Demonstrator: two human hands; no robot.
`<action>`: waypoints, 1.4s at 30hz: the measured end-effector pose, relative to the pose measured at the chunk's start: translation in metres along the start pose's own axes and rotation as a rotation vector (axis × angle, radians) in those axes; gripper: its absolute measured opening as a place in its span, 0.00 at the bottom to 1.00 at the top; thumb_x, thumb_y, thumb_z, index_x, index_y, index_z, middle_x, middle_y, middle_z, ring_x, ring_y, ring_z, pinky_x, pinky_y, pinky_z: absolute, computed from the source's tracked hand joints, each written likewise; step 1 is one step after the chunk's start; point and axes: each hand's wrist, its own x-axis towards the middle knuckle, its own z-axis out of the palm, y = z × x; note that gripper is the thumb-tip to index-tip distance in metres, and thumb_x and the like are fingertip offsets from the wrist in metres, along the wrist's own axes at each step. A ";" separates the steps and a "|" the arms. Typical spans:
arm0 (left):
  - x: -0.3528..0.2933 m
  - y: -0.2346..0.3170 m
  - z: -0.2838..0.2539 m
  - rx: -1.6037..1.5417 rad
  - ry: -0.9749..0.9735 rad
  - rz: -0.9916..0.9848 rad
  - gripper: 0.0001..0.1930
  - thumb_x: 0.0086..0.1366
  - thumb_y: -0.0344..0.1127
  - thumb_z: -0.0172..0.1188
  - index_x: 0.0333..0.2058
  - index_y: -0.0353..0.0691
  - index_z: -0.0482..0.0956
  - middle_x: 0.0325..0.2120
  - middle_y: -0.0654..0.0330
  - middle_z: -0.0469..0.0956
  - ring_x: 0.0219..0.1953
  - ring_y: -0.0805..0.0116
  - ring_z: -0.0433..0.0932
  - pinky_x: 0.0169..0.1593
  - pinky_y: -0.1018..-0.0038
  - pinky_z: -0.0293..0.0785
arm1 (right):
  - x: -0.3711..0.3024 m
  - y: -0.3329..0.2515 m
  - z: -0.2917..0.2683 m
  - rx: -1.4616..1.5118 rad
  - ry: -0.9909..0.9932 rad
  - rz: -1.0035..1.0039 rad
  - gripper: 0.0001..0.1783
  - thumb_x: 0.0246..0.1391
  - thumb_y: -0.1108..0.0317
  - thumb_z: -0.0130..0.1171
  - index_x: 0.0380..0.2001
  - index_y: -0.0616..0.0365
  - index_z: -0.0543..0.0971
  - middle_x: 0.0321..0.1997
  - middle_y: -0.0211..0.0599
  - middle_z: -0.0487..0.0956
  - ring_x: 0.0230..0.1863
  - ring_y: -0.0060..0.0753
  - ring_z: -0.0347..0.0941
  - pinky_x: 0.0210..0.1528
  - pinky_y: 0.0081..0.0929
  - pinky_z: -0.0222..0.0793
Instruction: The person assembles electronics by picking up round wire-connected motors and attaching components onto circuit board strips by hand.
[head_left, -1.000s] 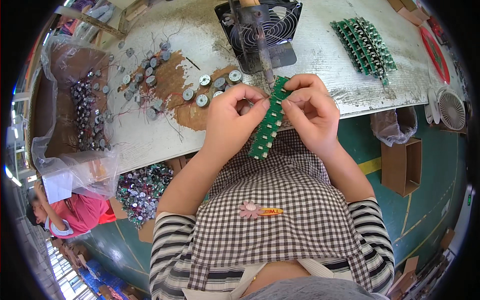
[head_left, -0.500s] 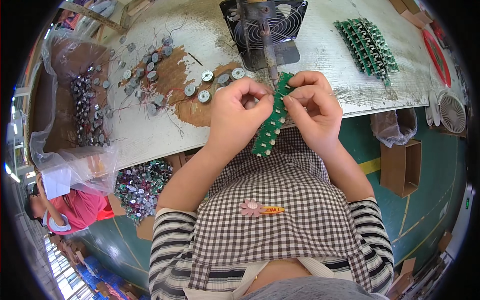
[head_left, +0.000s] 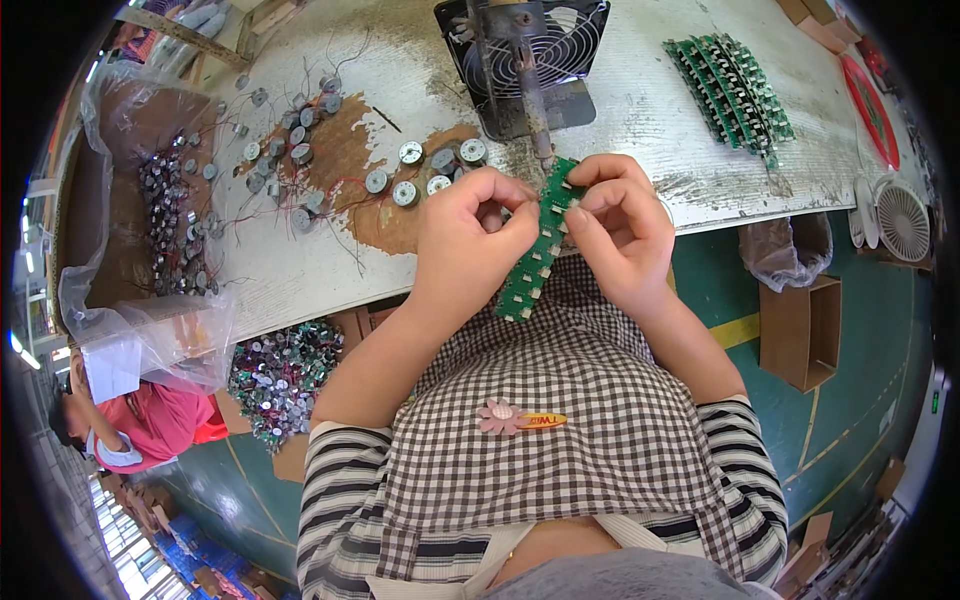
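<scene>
Between my hands a long green circuit board strip [head_left: 530,265] with pale connectors along it is held at a slant, over the table's front edge. My left hand [head_left: 478,220] pinches it from the left, its thumb and forefinger at the board's edge. On the other side my right hand [head_left: 625,220] has its fingers closed at the strip's upper part. The strip's top end is close beneath the tip of a metal rod [head_left: 537,125]. Left of my left hand stand several small round motors [head_left: 405,193] with thin wires. Whether a wire is between my fingertips is hidden.
A black fan [head_left: 560,45] stands behind the rod. Stacked green boards [head_left: 728,95] lie at the table's back right. At left is a plastic-lined box [head_left: 120,150] of motors. Below the table are a pile of parts [head_left: 280,385], an open carton [head_left: 795,335] and a person in pink [head_left: 160,425].
Both hands and the circuit board strip have shifted slightly left and toward me. The strip's top end now sits a little lower below the rod; the grip looks alike.
</scene>
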 end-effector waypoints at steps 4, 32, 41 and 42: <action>0.004 0.000 0.004 -0.053 0.045 0.018 0.03 0.56 0.24 0.60 0.28 0.34 0.74 0.30 0.63 0.78 0.25 0.86 0.68 0.29 0.87 0.64 | 0.000 0.000 0.002 0.040 0.038 -0.009 0.04 0.47 0.82 0.58 0.27 0.67 0.72 0.43 0.44 0.71 0.30 0.18 0.73 0.29 0.14 0.72; 0.033 0.012 -0.036 0.351 -0.035 0.306 0.10 0.55 0.33 0.64 0.33 0.34 0.79 0.29 0.61 0.79 0.27 0.78 0.74 0.30 0.80 0.71 | 0.002 0.004 -0.001 0.030 0.109 0.063 0.04 0.51 0.85 0.54 0.29 0.66 0.71 0.41 0.39 0.73 0.28 0.17 0.72 0.28 0.13 0.70; 0.144 -0.019 -0.138 1.004 0.364 0.331 0.13 0.54 0.37 0.63 0.35 0.35 0.81 0.29 0.54 0.78 0.33 0.59 0.77 0.38 0.67 0.72 | 0.002 0.012 -0.001 -0.038 0.073 0.012 0.03 0.52 0.83 0.54 0.29 0.66 0.71 0.40 0.40 0.73 0.27 0.15 0.70 0.27 0.12 0.68; 0.150 -0.024 -0.139 1.003 0.367 0.335 0.13 0.54 0.37 0.63 0.35 0.35 0.81 0.29 0.54 0.78 0.33 0.59 0.77 0.38 0.67 0.72 | 0.002 0.012 -0.001 -0.039 0.073 0.006 0.03 0.52 0.83 0.54 0.29 0.66 0.71 0.40 0.40 0.73 0.27 0.15 0.70 0.27 0.12 0.68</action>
